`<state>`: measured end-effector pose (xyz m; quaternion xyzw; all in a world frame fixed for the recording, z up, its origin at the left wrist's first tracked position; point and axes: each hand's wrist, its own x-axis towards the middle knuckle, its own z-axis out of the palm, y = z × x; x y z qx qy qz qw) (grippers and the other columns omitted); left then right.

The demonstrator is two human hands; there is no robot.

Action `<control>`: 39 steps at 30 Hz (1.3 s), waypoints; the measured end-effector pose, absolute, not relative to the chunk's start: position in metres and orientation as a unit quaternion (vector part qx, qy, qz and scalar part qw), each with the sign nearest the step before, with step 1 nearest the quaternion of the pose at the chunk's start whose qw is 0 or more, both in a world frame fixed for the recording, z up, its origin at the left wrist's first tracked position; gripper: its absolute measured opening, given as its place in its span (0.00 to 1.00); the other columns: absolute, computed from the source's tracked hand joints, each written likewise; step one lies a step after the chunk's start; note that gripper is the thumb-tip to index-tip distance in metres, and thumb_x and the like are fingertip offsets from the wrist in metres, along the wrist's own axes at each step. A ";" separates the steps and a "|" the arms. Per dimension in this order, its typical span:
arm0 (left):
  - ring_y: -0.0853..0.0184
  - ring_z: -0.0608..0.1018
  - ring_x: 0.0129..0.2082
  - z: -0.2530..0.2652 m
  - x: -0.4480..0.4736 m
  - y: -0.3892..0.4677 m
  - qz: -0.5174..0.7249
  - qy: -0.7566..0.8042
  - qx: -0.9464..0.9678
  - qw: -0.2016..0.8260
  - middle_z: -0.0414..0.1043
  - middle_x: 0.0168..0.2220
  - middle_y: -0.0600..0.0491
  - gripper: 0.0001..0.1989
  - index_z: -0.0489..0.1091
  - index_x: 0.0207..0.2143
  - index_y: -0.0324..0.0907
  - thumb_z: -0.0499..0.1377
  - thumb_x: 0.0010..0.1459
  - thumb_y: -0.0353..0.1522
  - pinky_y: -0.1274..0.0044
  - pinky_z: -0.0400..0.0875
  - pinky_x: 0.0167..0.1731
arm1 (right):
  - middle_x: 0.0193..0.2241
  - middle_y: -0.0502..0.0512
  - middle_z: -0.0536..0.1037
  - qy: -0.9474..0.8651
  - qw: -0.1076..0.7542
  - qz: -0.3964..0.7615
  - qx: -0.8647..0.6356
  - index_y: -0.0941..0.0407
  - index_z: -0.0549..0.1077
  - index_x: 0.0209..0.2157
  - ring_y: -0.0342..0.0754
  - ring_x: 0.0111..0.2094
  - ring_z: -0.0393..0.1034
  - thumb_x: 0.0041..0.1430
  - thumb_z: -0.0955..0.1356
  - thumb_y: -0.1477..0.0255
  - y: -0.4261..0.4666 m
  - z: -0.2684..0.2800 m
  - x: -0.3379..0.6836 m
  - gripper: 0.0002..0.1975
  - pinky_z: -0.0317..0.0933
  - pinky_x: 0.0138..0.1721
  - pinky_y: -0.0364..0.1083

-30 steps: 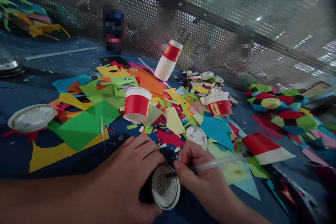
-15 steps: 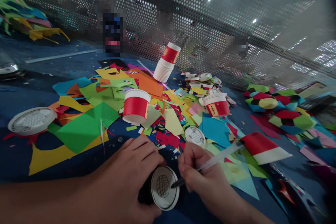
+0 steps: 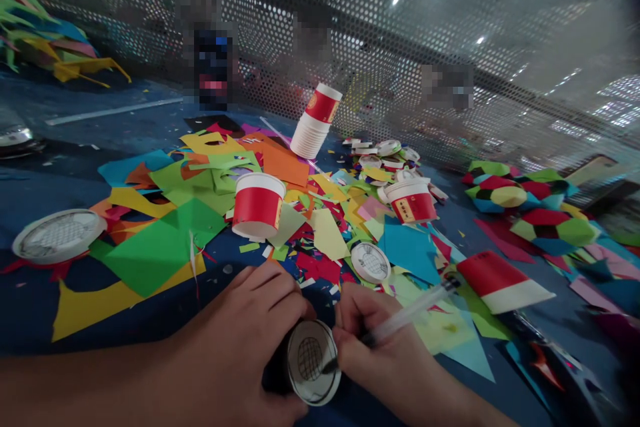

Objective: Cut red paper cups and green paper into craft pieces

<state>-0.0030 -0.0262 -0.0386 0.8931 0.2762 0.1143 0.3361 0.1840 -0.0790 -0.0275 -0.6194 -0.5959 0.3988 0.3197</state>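
Low over a blue table (image 3: 45, 177) strewn with coloured paper (image 3: 150, 247), the left hand (image 3: 260, 333) and right hand (image 3: 377, 340) flank a round white piece (image 3: 314, 364).
The left hand curls narrowly on the piece, fingers at its far edge, thumb at its near edge. It lies right of that palm and just left of the right hand, which pinches a pen (image 3: 415, 307); the pen's long axis slants from its tip up and away rightward. The dark tip sits by the lower right of a drawn grid (image 3: 309, 353); whether it touches, I cannot tell. 1 second earlier, the tip was at the grid's upper edge; the left hand's hold looks unchanged.
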 end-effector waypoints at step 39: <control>0.49 0.70 0.55 -0.055 -0.021 -0.021 0.202 0.272 0.896 0.287 0.72 0.51 0.50 0.40 0.63 0.57 0.49 0.71 0.40 0.39 0.57 0.66 0.55 | 0.20 0.46 0.65 -0.656 0.351 0.322 -0.586 0.53 0.62 0.24 0.42 0.22 0.57 0.47 0.65 0.73 -0.079 -0.031 0.186 0.05 0.51 0.22 0.40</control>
